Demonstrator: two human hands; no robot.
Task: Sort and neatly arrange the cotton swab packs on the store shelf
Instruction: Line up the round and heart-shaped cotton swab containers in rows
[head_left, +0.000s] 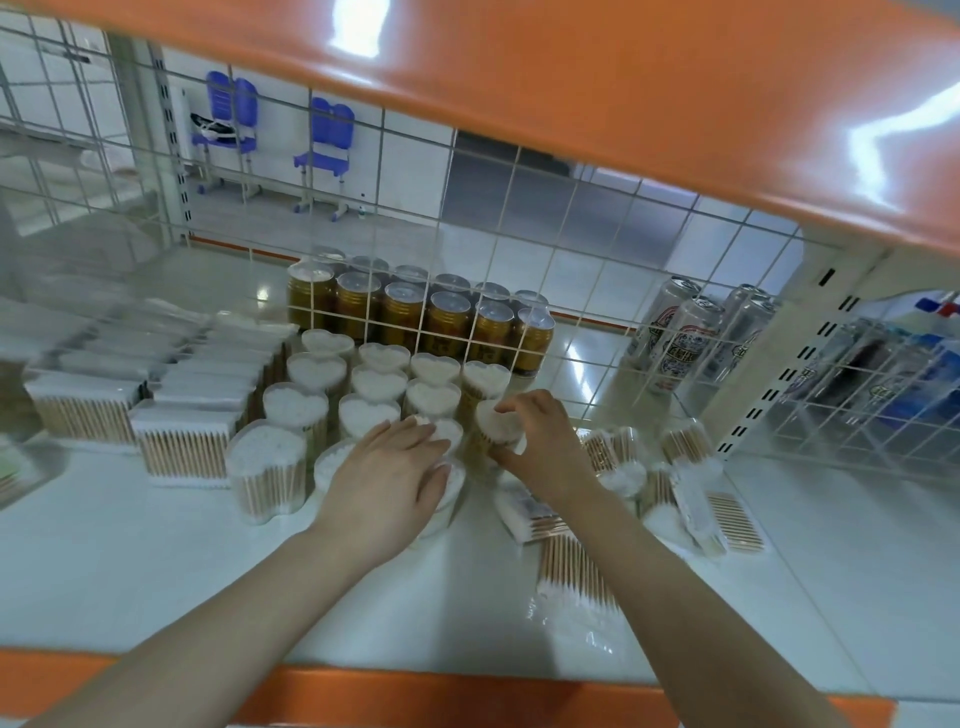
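Observation:
Heart-shaped clear tubs of cotton swabs (317, 371) stand in rows at the middle of the white shelf (156, 571). Rectangular swab boxes (182, 447) are lined up in rows to their left. My left hand (387, 483) lies flat with straight fingers on top of the front tubs. My right hand (540, 441) grips one heart-shaped tub (496, 423) from above at the right end of the rows. A jumble of loose swab packs (675, 499) and flat bags lies to the right of my right arm.
Behind the white wire grid (519, 234) stand gold cans (415, 317) and silver cans (691, 332). An orange shelf (623, 78) overhangs above, and an orange edge (415, 696) runs along the front. A slotted upright (810, 353) closes the right side.

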